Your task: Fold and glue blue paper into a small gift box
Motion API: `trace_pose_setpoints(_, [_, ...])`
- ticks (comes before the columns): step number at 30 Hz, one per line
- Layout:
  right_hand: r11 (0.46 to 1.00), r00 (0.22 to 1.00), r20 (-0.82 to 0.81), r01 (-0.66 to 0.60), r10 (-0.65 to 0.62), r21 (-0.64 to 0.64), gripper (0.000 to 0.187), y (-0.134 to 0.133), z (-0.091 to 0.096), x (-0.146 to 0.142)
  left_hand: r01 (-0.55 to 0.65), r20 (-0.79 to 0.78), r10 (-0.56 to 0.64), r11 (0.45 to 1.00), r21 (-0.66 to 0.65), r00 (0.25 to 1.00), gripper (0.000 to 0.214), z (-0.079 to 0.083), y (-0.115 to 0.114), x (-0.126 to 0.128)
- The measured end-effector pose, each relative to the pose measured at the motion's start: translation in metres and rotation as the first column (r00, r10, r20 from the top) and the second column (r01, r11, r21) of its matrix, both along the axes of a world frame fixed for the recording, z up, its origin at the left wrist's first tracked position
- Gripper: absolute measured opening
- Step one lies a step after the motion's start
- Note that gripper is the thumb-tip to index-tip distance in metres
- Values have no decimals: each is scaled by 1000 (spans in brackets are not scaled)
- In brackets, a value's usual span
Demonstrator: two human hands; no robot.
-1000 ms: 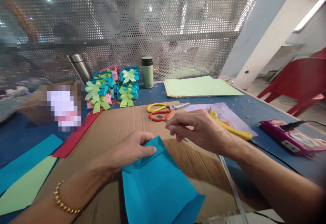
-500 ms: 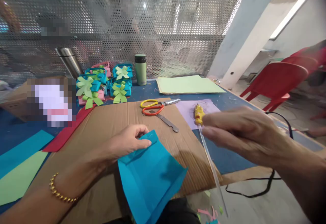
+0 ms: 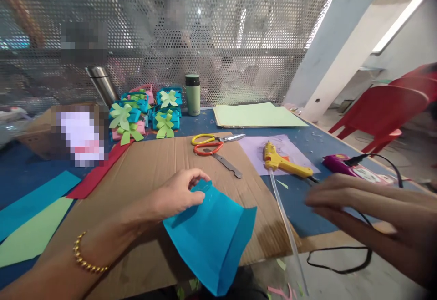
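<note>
My left hand (image 3: 184, 190), closed, pinches the folded edge of a blue paper piece (image 3: 213, 231) between thumb and fingers. Creases run across the paper, and its lower part hangs toward my lap. On the right, my right hand (image 3: 355, 211) is in the air, somewhat blurred, its fingers stretched out with nothing in them. A yellow hot glue gun (image 3: 290, 165) lies on purple paper (image 3: 251, 150), with a long clear glue stick (image 3: 284, 222) sticking out of its back. Scissors (image 3: 207, 144) with yellow and orange-red handles and a flat metal blade (image 3: 228, 165) rest on the cardboard (image 3: 136, 172).
Small blue and pink paper baskets with green bows (image 3: 165, 120) stand at the back, near a green tumbler (image 3: 193, 95) and a steel flask (image 3: 103, 85). Green sheets (image 3: 257, 115) lie at the back right. A purple power strip (image 3: 341, 165) and a black cable (image 3: 341, 270) are on the right.
My right hand has drawn back from the glue gun toward the lower right, uncovering its handle. My left hand keeps its hold on the blue paper, which has tilted somewhat.
</note>
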State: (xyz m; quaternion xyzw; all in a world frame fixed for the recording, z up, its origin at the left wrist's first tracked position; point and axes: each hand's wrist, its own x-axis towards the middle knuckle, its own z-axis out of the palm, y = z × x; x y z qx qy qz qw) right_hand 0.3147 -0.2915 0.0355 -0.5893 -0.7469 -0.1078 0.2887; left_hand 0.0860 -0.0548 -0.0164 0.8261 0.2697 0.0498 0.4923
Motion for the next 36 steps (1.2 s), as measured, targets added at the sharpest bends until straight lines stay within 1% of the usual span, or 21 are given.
trace_pose_setpoints(1, [996,999,-31,-38,36,-77,18,18,7,-9,5,1,-5,1000,4,1000,43,2,0,0])
trace_pose_setpoints(2, [987,988,-88,-134,127,-87,13,37,11,-17,10,2,-10,1000,1,1000,39,4,0,0])
trace_pose_setpoints(3, [964,971,-126,-222,204,-149,13,56,14,-25,12,2,-12,1000,-10,1000,36,6,1,0])
trace_pose_setpoints(4, [941,952,-163,-287,259,-180,13,73,15,-31,10,3,-10,999,-32,1000,33,7,1,-1])
trace_pose_setpoints(6, [866,904,-181,-424,387,-265,13,103,11,-37,1,8,0,995,-100,1000,32,7,3,-2])
trace_pose_setpoints(8, [817,875,-167,-485,455,-313,13,124,2,-38,-4,24,8,987,-160,1000,35,5,6,-3])
trace_pose_setpoints(10, [798,865,-164,-501,474,-336,13,135,-8,-37,8,62,5,979,-205,998,40,2,8,-3])
trace_pose_setpoints(13, [792,863,-181,-504,471,-344,12,140,-20,-35,31,107,-2,962,-270,994,45,-1,10,-3])
trace_pose_setpoints(17, [791,850,-206,-527,486,-311,12,139,-31,-36,41,106,-3,936,-351,994,52,-1,10,-3])
trace_pose_setpoints(20, [794,847,-192,-531,495,-295,11,140,-36,-37,49,117,-6,929,-367,993,56,-1,10,-3])
trace_pose_setpoints(25, [814,868,-150,-496,473,-301,11,139,-40,-39,66,121,-26,935,-348,992,58,-1,11,-4])
trace_pose_setpoints(28, [812,879,-146,-475,454,-339,9,137,-40,-40,74,114,-32,919,-387,993,60,1,9,-3])
trace_pose_setpoints(32, [800,888,-149,-457,435,-389,8,136,-40,-43,100,118,-50,881,-462,992,61,4,7,-1])
trace_pose_setpoints(36, [813,903,-107,-423,416,-400,11,136,-44,-45,98,111,-52,884,-458,992,62,3,7,-2])
